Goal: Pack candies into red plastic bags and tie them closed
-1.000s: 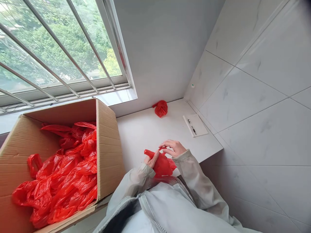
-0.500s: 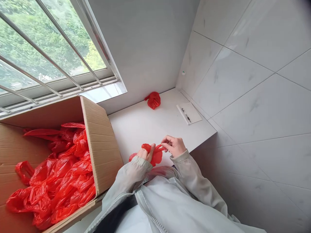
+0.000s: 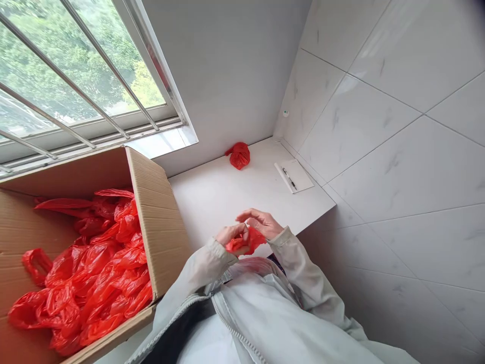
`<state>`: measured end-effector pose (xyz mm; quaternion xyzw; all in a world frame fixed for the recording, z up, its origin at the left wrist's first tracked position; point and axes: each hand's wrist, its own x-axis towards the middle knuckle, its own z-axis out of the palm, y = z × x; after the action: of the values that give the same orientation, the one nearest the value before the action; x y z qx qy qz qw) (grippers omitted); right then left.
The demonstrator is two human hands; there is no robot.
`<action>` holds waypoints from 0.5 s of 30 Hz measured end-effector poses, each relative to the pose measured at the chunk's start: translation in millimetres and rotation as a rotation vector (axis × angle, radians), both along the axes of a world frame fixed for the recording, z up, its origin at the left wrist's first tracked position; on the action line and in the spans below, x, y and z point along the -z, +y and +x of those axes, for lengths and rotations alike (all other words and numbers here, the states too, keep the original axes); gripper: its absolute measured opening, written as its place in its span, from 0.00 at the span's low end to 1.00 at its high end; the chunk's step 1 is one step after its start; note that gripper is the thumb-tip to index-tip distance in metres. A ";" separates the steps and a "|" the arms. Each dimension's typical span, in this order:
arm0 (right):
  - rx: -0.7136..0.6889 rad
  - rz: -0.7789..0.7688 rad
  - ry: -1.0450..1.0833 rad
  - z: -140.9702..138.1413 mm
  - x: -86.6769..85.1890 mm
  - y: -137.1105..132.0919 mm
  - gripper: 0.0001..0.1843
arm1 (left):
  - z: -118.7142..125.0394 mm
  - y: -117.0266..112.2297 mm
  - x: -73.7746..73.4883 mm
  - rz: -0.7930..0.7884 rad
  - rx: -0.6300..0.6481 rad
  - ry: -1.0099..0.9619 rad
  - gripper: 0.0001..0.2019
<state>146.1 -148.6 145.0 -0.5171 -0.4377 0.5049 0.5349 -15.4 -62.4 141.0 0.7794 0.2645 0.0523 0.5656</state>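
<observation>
- The room's left side has a window (image 3: 102,55) crossed by slanting metal bars (image 3: 68,78); green trees show behind the glass.
- Below it, a tilted cardboard box (image 3: 161,227), its mouth open, holds a heap of crumpled red bags (image 3: 94,273); the bare brown side in view has ridges across it.
- A pale sill (image 3: 162,141) runs under the window, behind the box, and a plain grey wall (image 3: 227,65) rises to its right.
- A smooth white table (image 3: 212,197) spans the corner, just beside the box.
- The left hand (image 3: 231,235) has its fingers curled round a red bag (image 3: 255,241), held above the table's near edge, close to the person's body.
- At the pale jacket's (image 3: 314,283) opening is a small tag (image 3: 226,277), its marks too small to read.
- A red bundle (image 3: 239,155) rests on the table near the wall.
- The right hand (image 3: 263,223) bends over the bag, fingers curved toward the left hand; whether they grip it, I cannot tell.
- A pen (image 3: 290,178) lies on a white pad (image 3: 302,177) by the right wall.
- Large, grey-veined white tiles (image 3: 379,141) cover that wall; a small white-and-green spot (image 3: 285,114) sits near the corner, too small to read.
</observation>
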 end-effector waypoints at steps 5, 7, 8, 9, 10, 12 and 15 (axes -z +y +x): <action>-0.118 -0.094 -0.029 -9.9 36.0 25.6 0.35 | -3.0 5.5 -0.1 0.388 -0.102 0.115 0.07; -0.157 -0.100 -0.089 -11.8 48.2 31.1 0.26 | -7.5 5.9 3.0 0.490 -0.142 0.146 0.11; -0.196 -0.101 -0.111 -12.7 53.1 33.3 0.21 | -9.9 5.2 4.9 0.530 -0.156 0.158 0.13; -0.230 -0.100 -0.136 -13.5 56.8 35.4 0.16 | -12.1 4.2 6.9 0.564 -0.166 0.168 0.14; -0.247 -0.102 -0.166 -14.3 59.2 37.3 0.13 | -14.0 3.2 9.0 0.593 -0.172 0.176 0.14; -0.225 -0.104 -0.238 -16.1 60.0 40.5 0.09 | -16.9 2.1 13.4 0.637 -0.180 0.190 0.14; -0.076 -0.083 -0.361 -19.5 54.3 42.2 0.08 | -19.4 3.4 20.5 0.678 -0.195 0.203 0.15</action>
<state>126.7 -106.4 90.7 -0.6040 -0.5246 0.4414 0.4064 -34.9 -59.0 120.5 0.8948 0.3600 0.1131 0.2385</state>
